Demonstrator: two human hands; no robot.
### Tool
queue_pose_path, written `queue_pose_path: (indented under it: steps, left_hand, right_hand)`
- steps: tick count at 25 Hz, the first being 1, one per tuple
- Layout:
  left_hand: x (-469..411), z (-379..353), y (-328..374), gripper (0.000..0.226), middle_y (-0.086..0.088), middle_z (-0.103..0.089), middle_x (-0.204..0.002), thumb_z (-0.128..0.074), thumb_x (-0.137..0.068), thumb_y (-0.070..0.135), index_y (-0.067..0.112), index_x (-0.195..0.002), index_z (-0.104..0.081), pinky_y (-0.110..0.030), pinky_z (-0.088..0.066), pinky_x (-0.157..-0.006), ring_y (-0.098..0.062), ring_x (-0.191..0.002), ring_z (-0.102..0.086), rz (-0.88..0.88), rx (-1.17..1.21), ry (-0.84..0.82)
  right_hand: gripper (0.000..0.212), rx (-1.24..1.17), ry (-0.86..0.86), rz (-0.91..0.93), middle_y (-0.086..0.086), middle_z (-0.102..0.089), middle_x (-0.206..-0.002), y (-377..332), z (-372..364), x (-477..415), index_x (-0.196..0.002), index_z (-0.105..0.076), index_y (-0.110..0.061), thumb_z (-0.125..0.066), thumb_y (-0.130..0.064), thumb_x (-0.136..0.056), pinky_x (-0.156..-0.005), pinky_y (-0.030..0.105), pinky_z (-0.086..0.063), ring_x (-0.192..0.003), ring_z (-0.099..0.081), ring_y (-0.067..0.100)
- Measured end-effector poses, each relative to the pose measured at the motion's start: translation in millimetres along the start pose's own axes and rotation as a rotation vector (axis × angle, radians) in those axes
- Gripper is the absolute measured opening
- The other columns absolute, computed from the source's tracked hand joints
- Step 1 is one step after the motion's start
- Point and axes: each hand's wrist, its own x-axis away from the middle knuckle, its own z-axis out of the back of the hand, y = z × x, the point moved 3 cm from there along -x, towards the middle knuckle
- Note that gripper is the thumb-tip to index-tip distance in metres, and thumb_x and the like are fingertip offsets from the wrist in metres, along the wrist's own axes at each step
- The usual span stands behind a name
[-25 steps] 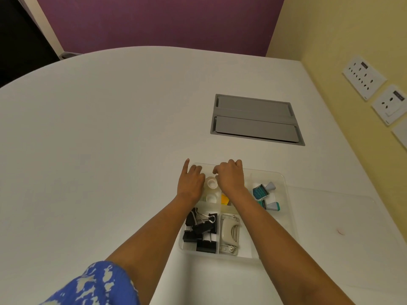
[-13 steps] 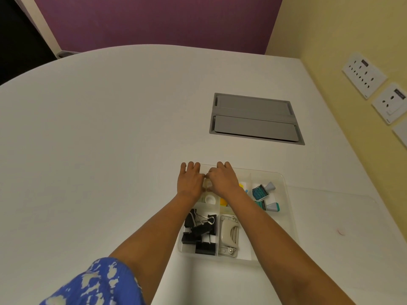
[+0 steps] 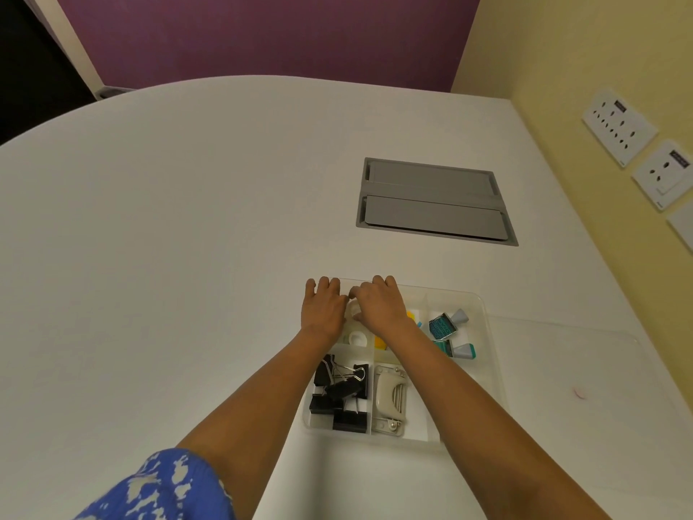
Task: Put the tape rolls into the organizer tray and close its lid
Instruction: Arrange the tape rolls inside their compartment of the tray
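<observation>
The clear organizer tray (image 3: 484,334) lies on the white table, its lid off. My right hand (image 3: 380,309) and my left hand (image 3: 324,313) meet over the tray's far left compartment. A small whitish tape roll (image 3: 352,312) shows between them, pinched by my right thumb and forefinger. My left hand rests against it with its fingers curled over the tray's far rim; its thumb is hidden. A second white tape roll (image 3: 356,336) lies in the same compartment, just nearer to me. The clear lid (image 3: 585,373) lies flat on the table to the right of the tray.
Other compartments hold black binder clips (image 3: 343,392), a grey hole punch (image 3: 390,401), teal stamps (image 3: 448,326) and yellow items (image 3: 379,343). A grey cable hatch (image 3: 431,200) is set in the table beyond. Wall sockets (image 3: 618,125) are on the yellow wall at the right.
My two hands have drawn together over the far left compartment. The left forefinger, stretched out before, has curled in, and the roll between the hands is now mostly covered.
</observation>
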Motion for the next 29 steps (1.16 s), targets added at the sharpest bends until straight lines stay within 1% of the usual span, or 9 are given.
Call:
queue_pose_path:
  steps: [2,5,10,14,20,24,29]
  left_hand:
    - [5,-1,-2,0.032,-0.003,-0.052,-0.129,-0.056,-0.093,0.029,0.022,-0.124,-0.061,-0.04,-0.019,-0.113,-0.023,-0.127,-0.039,-0.015,0.024,0.037]
    - [12,-1,-3,0.025,-0.001,-0.059,-0.122,-0.056,-0.094,0.025,0.021,-0.115,-0.068,-0.038,-0.022,-0.111,-0.022,-0.122,-0.044,-0.025,0.029,0.056]
    - [17,0,-3,0.023,0.002,-0.067,-0.115,-0.056,-0.093,0.026,0.023,-0.111,-0.07,-0.039,-0.02,-0.111,-0.022,-0.122,-0.042,-0.068,0.033,0.016]
    - [18,-2,-2,0.022,0.002,-0.068,-0.113,-0.056,-0.093,0.026,0.024,-0.109,-0.071,-0.039,-0.019,-0.111,-0.021,-0.122,-0.042,-0.076,0.029,-0.008]
    - [16,-4,-2,0.022,-0.001,-0.069,-0.109,-0.055,-0.093,0.026,0.023,-0.109,-0.071,-0.038,-0.02,-0.11,-0.019,-0.121,-0.043,-0.067,-0.001,-0.018]
    - [15,-3,-2,0.022,-0.002,-0.068,-0.111,-0.057,-0.092,0.028,0.025,-0.109,-0.071,-0.038,-0.02,-0.111,-0.02,-0.122,-0.042,-0.073,-0.002,-0.017]
    - [14,-4,-3,0.024,-0.004,-0.066,-0.117,-0.056,-0.093,0.025,0.022,-0.112,-0.071,-0.039,-0.017,-0.114,-0.02,-0.126,-0.04,-0.051,-0.02,-0.026]
  right_hand:
    - [0.025,-0.067,0.02,0.017,0.003,-0.068,-0.117,2,2,3,-0.118,-0.063,-0.022,-0.056,-0.022,-0.094,-0.1,0.035,-0.033,-0.116,-0.052,0.025]
    - [0.021,-0.07,-0.034,0.067,0.0,-0.071,-0.113,2,1,10,-0.11,-0.068,-0.025,-0.061,-0.025,-0.091,-0.099,0.034,-0.033,-0.112,-0.053,0.022]
    - [0.024,-0.047,-0.087,0.114,-0.001,-0.07,-0.113,-3,-4,18,-0.111,-0.068,-0.026,-0.067,-0.028,-0.087,-0.101,0.033,-0.032,-0.113,-0.052,0.02]
    - [0.021,-0.015,-0.064,0.127,0.0,-0.071,-0.11,-6,-5,19,-0.109,-0.068,-0.025,-0.065,-0.023,-0.088,-0.1,0.032,-0.032,-0.112,-0.052,0.021]
    - [0.018,0.006,-0.007,0.105,0.007,-0.07,-0.106,-9,-8,21,-0.106,-0.069,-0.019,-0.057,-0.018,-0.093,-0.098,0.034,-0.033,-0.11,-0.052,0.024]
    - [0.02,0.021,0.011,0.099,0.009,-0.07,-0.104,-9,-11,24,-0.109,-0.067,-0.021,-0.06,-0.019,-0.091,-0.097,0.034,-0.033,-0.112,-0.051,0.025]
    - [0.022,0.019,0.0,0.093,0.01,-0.07,-0.104,-10,-12,23,-0.11,-0.066,-0.02,-0.058,-0.017,-0.089,-0.099,0.034,-0.033,-0.111,-0.051,0.026]
